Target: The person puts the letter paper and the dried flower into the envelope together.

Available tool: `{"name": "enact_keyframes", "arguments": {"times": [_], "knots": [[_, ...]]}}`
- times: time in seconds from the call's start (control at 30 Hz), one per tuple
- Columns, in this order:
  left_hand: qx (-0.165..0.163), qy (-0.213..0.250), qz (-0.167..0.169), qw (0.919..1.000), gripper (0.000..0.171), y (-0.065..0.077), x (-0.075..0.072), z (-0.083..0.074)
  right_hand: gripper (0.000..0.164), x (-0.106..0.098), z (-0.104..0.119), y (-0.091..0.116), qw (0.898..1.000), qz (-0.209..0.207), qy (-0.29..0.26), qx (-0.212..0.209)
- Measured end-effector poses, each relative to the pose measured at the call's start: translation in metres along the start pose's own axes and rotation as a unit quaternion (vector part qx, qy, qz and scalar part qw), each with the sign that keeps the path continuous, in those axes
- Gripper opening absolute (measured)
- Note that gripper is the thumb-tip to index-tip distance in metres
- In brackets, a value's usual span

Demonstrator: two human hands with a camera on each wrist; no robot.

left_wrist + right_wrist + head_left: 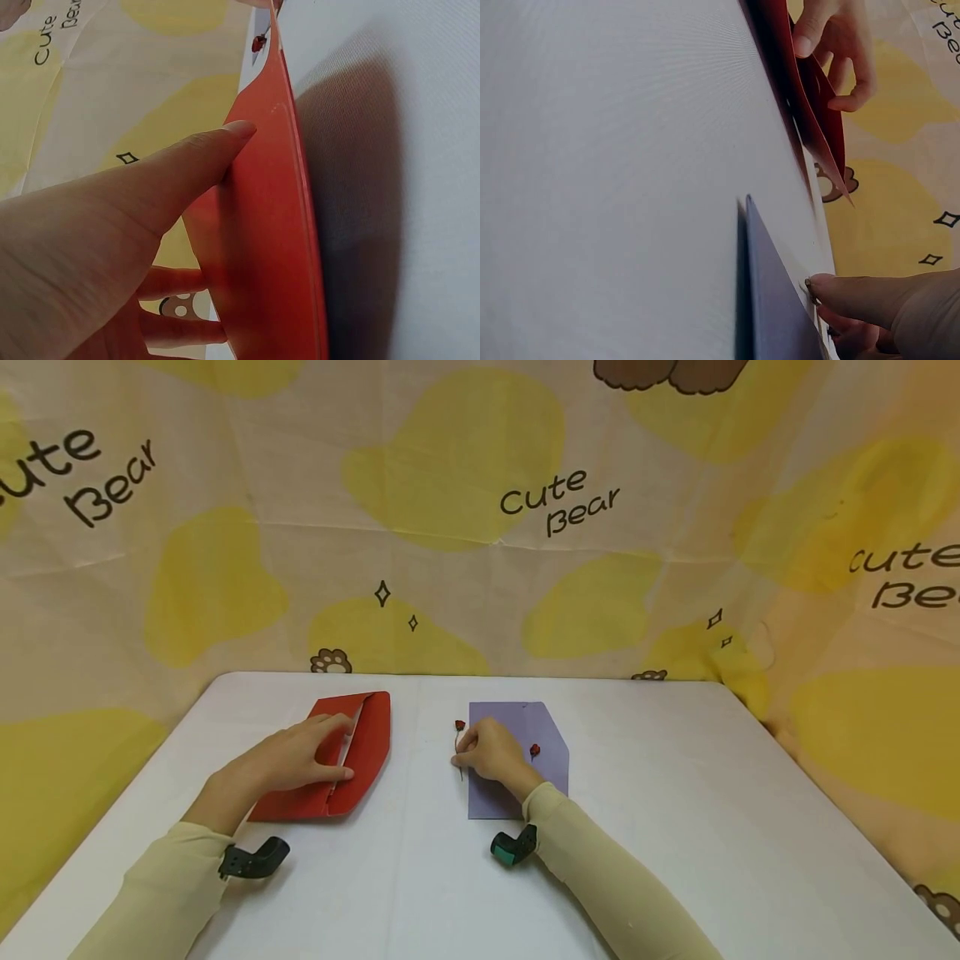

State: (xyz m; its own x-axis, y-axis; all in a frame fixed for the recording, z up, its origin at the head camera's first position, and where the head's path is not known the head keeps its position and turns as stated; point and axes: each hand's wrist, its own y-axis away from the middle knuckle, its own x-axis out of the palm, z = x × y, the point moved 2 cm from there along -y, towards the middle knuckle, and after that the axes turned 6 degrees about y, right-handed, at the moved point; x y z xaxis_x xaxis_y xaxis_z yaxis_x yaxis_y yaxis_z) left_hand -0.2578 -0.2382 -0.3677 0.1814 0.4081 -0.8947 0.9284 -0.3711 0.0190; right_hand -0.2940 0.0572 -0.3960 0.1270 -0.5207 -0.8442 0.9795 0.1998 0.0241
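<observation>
My left hand point(303, 756) rests on a red envelope point(371, 760), thumb and fingers spread apart across its opening. A whitish strip shows between flap and body. In the left wrist view the thumb lies on the red paper point(262, 225); some fingertips are hidden behind its edge. Over the left edge of a purple envelope point(491, 802), my right hand point(491, 752) pinches the thin stem of a small dried red rose point(460, 726) between thumb and fingers. A second dried red rose point(535, 749) lies on the purple envelope, its stem partly hidden by the hand.
Both envelopes lie on a white table point(675, 827), the red one left of the purple one. A yellow and cream printed cloth point(450, 468) hangs behind the table. Each wrist wears a black camera, the left one point(255, 858) and the right one point(515, 846).
</observation>
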Motion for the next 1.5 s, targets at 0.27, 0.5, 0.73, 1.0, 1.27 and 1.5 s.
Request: {"name": "enact_keyframes", "arguments": {"times": [0.27, 0.5, 0.73, 1.0, 1.27, 1.5], "knots": [[0.001, 0.0, 0.002, 1.0, 0.071, -0.0001, 0.0, -0.0005, 0.007, 0.0018, 0.0002, 0.0014, 1.0, 0.007, -0.002, -0.007], [0.001, -0.001, 0.0, 1.0, 0.07, 0.0007, -0.0004, -0.001, 0.006, 0.0014, 0.0028, 0.0029, 1.0, 0.007, 0.006, -0.024], [0.004, 0.001, 0.0, 1.0, 0.071, 0.0011, -0.0006, -0.0013, 0.009, 0.0011, 0.0056, 0.0044, 0.999, 0.008, 0.02, -0.038], [0.003, 0.002, 0.0, 1.0, 0.072, 0.0014, -0.0003, -0.0013, 0.012, 0.0002, 0.0076, 0.0072, 0.997, 0.012, 0.049, -0.06], [0.004, 0.005, 0.0, 1.0, 0.07, 0.0019, 0.0001, -0.0006, 0.013, -0.0007, 0.0085, 0.0072, 0.995, 0.036, 0.059, -0.068], [0.006, 0.004, -0.002, 1.0, 0.073, 0.0016, -0.0001, -0.0008, 0.011, -0.0022, 0.006, 0.0057, 0.996, 0.064, 0.014, -0.062]]}}
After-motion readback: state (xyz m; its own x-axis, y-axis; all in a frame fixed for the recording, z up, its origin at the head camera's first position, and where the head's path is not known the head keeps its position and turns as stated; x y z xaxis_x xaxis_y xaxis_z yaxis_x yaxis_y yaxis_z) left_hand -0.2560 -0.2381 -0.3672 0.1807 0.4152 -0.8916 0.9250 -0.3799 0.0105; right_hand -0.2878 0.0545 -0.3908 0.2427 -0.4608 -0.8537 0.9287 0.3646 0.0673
